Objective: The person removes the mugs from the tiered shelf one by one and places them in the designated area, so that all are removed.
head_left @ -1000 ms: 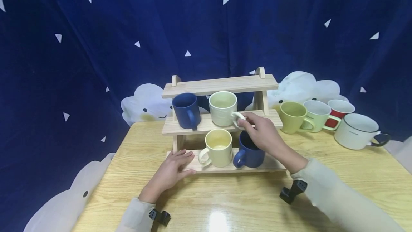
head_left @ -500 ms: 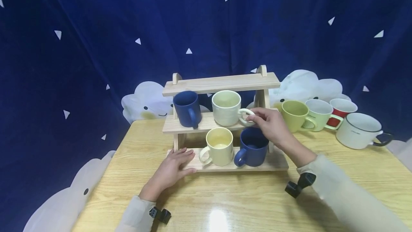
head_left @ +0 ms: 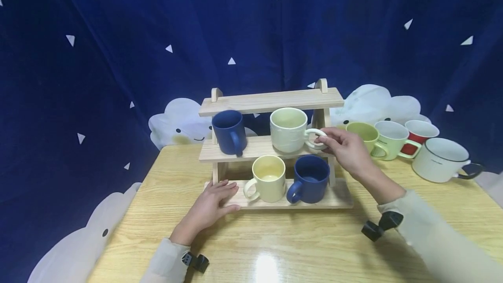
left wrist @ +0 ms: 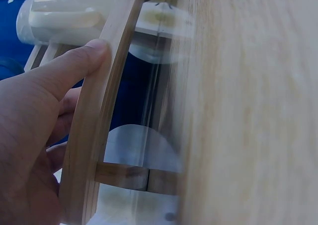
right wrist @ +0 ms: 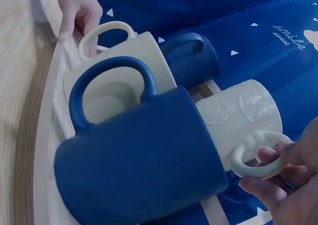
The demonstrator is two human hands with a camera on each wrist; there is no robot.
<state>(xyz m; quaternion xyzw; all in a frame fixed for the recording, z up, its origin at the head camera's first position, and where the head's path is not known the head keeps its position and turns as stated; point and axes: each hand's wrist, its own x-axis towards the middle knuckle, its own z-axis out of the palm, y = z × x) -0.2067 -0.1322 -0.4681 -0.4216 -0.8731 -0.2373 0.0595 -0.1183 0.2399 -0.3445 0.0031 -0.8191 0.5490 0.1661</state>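
Observation:
A pale green-white mug point(head_left: 288, 131) is on the middle shelf point(head_left: 257, 146) of a wooden rack; my right hand point(head_left: 349, 150) pinches its handle, which points right. In the right wrist view, fingers of the right hand point(right wrist: 293, 173) curl through that handle point(right wrist: 258, 155). My left hand point(head_left: 208, 204) rests on the left end of the bottom shelf point(head_left: 243, 202), thumb along its front edge, also seen in the left wrist view point(left wrist: 44, 111). A blue mug point(head_left: 229, 132) stands at the middle shelf's left. Below are a yellow mug point(head_left: 269, 178) and another blue mug point(head_left: 310, 179).
Right of the rack, on the wooden table point(head_left: 251, 239), stand a green mug point(head_left: 363, 132), a pale green mug point(head_left: 392, 139), a red mug with white interior point(head_left: 412, 139) and a white mug with black handle point(head_left: 438, 160). The rack's top shelf point(head_left: 271, 101) spans above. A dark blue curtain hangs behind.
The pale green-white mug has moved right along the middle shelf with my right hand on its handle, uncovering the lower blue mug. My left hand has stayed in place.

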